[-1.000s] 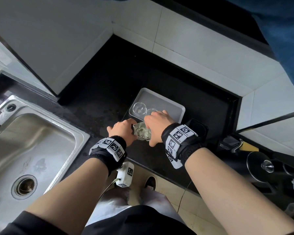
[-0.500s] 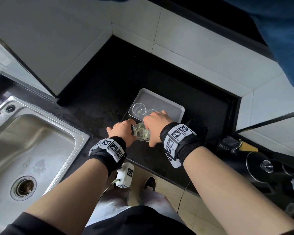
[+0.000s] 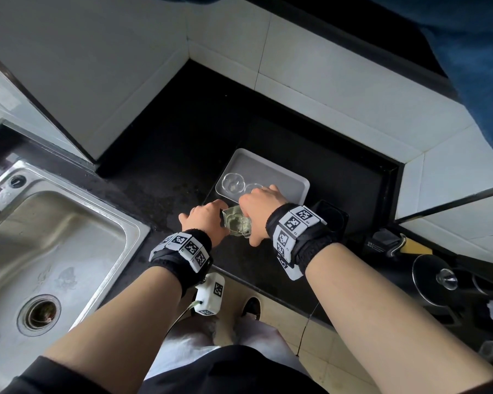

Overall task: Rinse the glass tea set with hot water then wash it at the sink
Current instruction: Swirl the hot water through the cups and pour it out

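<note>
Both hands are at one piece of the tea set, a small glass pot (image 3: pixel 236 224) with a pale yellowish liquid in it. It sits between them over the dark surface (image 3: pixel 180 166), just at the near edge of the white tray (image 3: pixel 281 177). The left hand (image 3: pixel 207 223) curls against the pot's left side, and the right hand (image 3: pixel 261 207) is clamped over its top and right side, thumb down the near face. I cannot tell whether the pot stands on the surface or is lifted a little off it. In the tray behind, a glass cup (image 3: pixel 233 184) stands open side up, and a second cup (image 3: pixel 254 187) is just beside it, half hidden by the right knuckles. Over the last second almost nothing has moved. The hands and the pot are where they were, with perhaps a slight settling of the grip, and both cups are untouched. I take this as a pause with the hold secured, probably just before the liquid is tipped out or swirled. The rinse therefore looks to be still in hand. The sink (image 3: pixel 54 237) lies well off to the left with nothing of the set in it, so the washing has not begun. Carrying wet glass that far will want a firm two-handed hold.
</note>
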{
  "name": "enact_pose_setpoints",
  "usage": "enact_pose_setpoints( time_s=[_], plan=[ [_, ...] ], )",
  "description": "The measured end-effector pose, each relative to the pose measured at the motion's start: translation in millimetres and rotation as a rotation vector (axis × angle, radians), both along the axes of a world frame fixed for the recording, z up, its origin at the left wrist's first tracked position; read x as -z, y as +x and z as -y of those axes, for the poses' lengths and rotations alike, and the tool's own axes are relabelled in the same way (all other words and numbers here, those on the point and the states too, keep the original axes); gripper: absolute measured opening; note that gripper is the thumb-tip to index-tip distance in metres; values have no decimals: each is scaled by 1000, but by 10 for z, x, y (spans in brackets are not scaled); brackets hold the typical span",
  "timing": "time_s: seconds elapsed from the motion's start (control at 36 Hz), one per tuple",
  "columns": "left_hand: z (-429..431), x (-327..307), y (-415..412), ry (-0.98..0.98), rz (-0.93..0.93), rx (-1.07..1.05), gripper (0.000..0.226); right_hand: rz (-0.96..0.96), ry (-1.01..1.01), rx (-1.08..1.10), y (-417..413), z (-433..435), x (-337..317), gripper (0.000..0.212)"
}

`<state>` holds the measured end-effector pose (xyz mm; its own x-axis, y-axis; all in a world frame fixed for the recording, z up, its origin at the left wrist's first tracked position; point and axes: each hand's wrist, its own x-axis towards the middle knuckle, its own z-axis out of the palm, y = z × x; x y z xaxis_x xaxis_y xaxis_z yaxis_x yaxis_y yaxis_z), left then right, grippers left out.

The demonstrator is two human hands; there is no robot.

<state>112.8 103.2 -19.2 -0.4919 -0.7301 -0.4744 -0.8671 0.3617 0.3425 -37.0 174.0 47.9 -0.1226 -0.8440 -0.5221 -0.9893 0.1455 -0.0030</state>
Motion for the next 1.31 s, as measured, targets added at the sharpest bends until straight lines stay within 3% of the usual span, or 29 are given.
enact_pose_setpoints(
  time_s=[0.58, 0.94, 1.31],
  plan=[
    [155, -301, -99, -32, -17, -32, 41, 159, -200, 99, -213, -82, -124, 56],
    [291, -508, -82, -65, 26, -30, 70, 456, -441, 367, -300, -268, -32, 56],
    [266, -536, -180, -121, 10, 15, 82, 479, -477, 460, -374, -526, 282, 67]
  ],
)
